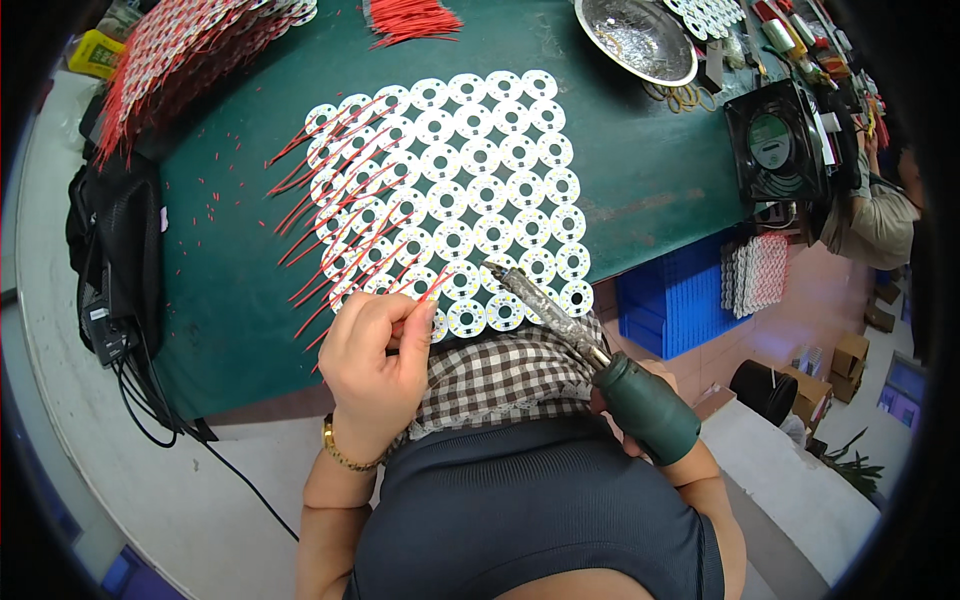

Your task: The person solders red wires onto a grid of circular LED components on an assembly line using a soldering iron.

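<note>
A sheet of round white LED circuit boards [485,195] lies on the green tabletop in front of me. Red wires [300,225] stick out to the left from the boards in its left columns. At the sheet's near edge, my left hand [370,360] is closed in a pinch on a red wire [436,286]. My right hand [660,374], partly hidden behind the handle, grips a soldering iron [645,410] with a dark green handle. Its tip reaches over the lower middle of the sheet, close to the left fingertips; whether it touches a board I cannot tell.
Wired boards [190,60] are piled at the far left, near a bundle of red wires [412,20]. A metal bowl [640,75] and a black fan [785,140] stand on the right. Blue trays [665,300] sit below the table edge. Another person [880,220] is at far right.
</note>
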Demonstrator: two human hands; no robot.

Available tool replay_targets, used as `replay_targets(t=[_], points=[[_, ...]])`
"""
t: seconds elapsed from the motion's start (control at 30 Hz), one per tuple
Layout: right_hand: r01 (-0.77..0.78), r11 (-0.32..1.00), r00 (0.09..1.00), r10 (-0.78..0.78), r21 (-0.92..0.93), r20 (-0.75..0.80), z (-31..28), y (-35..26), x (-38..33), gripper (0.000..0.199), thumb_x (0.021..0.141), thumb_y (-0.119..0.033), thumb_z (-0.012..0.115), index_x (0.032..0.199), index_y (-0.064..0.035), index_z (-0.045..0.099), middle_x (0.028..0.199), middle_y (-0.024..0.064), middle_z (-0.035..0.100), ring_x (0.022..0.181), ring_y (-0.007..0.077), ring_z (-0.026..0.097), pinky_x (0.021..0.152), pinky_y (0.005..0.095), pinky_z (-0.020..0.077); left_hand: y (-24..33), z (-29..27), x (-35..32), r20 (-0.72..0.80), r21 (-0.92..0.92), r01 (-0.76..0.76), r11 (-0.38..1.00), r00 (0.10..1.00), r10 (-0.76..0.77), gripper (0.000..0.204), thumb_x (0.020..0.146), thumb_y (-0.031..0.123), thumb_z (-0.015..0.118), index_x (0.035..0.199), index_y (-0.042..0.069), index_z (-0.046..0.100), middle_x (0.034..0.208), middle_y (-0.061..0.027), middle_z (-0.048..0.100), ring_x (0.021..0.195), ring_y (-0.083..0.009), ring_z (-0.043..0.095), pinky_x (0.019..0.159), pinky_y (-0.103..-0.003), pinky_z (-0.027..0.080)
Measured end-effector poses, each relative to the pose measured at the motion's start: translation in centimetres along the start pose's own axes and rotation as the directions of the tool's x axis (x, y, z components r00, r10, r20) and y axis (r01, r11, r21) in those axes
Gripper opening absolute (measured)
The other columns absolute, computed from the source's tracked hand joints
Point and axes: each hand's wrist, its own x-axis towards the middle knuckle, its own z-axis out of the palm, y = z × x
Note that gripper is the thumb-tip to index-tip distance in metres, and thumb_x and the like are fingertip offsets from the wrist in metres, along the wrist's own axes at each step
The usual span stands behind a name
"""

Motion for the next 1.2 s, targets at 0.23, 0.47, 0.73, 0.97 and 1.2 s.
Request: replay_targets(t=[0.23, 0.47, 0.73, 0.97, 1.2], points=[[0.131, 0.99, 0.991, -0.132, -0.058, -0.014, 0.1, 0.4, 0.1, 0.081, 0.068, -0.062, 0.076, 0.105, 0.0091, 0.062, 0.091, 0.011, 0.068, 0.071, 0.0224, 0.069, 0.059, 0.0296, 0.0566, 0.7, -2.9, 0.7, 0.149, 0.169, 0.025, 0.985, 0.988, -0.05, 0.005, 0.082, -0.001, 0.068, 0.082, -0.002, 0.063, 0.071, -0.0049, 0.054, 0.058, -0.0107, 0.048, 0.052, -0.025, 0.037], [0.118, 0.989, 0.99, -0.111, 0.089, -0.086, 0.7, 0.6, 0.0, 0.077, 0.07, -0.06, 0.075, 0.103, 0.0078, 0.063, 0.091, 0.0113, 0.067, 0.071, 0.0234, 0.069, 0.058, 0.0293, 0.0564, 2.0, -3.2, 0.5, -0.003, 0.011, 0.138, 0.99, 0.99, -0.138, 0.009, 0.084, 0.0, 0.066, 0.078, -0.001, 0.06, 0.078, -0.0032, 0.051, 0.062, -0.0075, 0.044, 0.054, -0.021, 0.034], [0.067, 0.998, 0.997, -0.067, -0.014, 0.023, -0.8, -0.3, 0.0, 0.078, 0.067, -0.058, 0.078, 0.103, 0.0087, 0.061, 0.084, 0.0099, 0.067, 0.067, 0.0232, 0.069, 0.058, 0.0291, 0.0555, 0.6, -0.7, 0.1, 0.05, -0.054, 0.155, 0.986, 0.987, -0.153, 0.009, 0.075, -0.003, 0.072, 0.073, 0.0, 0.064, 0.068, 0.0006, 0.053, 0.052, -0.0018, 0.041, 0.046, -0.018, 0.029], [-0.016, 0.999, 1.0, 0.015, 0.029, 0.025, -0.6, -0.9, 0.4, 0.081, 0.062, -0.059, 0.081, 0.103, 0.008, 0.061, 0.079, 0.0088, 0.067, 0.066, 0.0219, 0.069, 0.058, 0.0286, 0.055, 0.4, -0.6, 0.3, 0.073, -0.098, 0.171, 0.98, 0.984, -0.165, 0.009, 0.074, -0.002, 0.073, 0.073, 0.001, 0.065, 0.069, 0.0, 0.055, 0.052, -0.002, 0.041, 0.046, -0.019, 0.029], [-0.054, 0.997, 0.997, 0.051, 0.058, 0.053, -0.9, -1.0, 0.8, 0.081, 0.06, -0.058, 0.082, 0.101, 0.0076, 0.061, 0.078, 0.0092, 0.067, 0.063, 0.0219, 0.068, 0.057, 0.0287, 0.0548, 0.1, -0.9, 0.3, 0.104, -0.102, 0.129, 0.986, 0.988, -0.118, 0.009, 0.073, -0.005, 0.073, 0.074, 0.001, 0.066, 0.069, -0.0011, 0.057, 0.053, -0.0034, 0.047, 0.045, -0.018, 0.038]])
